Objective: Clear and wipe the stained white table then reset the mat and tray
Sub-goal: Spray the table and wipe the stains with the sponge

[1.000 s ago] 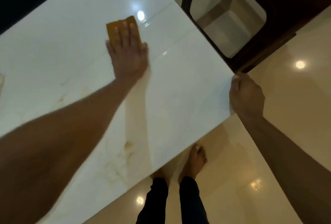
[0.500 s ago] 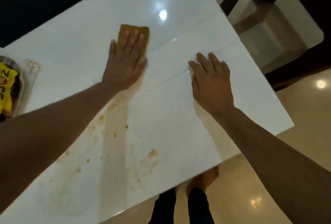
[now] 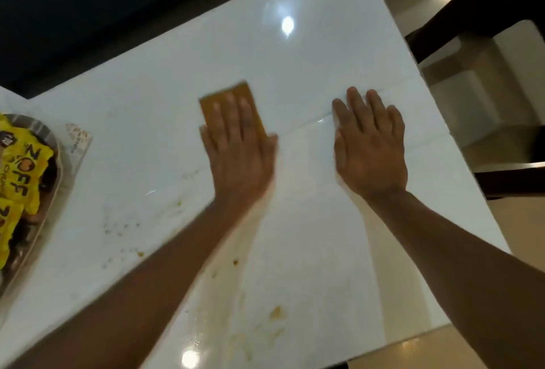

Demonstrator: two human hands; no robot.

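The orange cloth (image 3: 233,112) sits mid-counter (image 3: 324,58), pinned flat under the left hand (image 3: 240,156)'s open grip, while the right hand (image 3: 370,150) rests open and empty just beside it. Brown stains (image 3: 275,314) near the front edge look wet, so a sloppy pass could just smear them wider or toward the tray (image 3: 44,168) at the left edge.

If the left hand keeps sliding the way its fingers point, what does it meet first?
Nothing, it seems: beyond the left hand and orange cloth lies bare white table up to its far edge.
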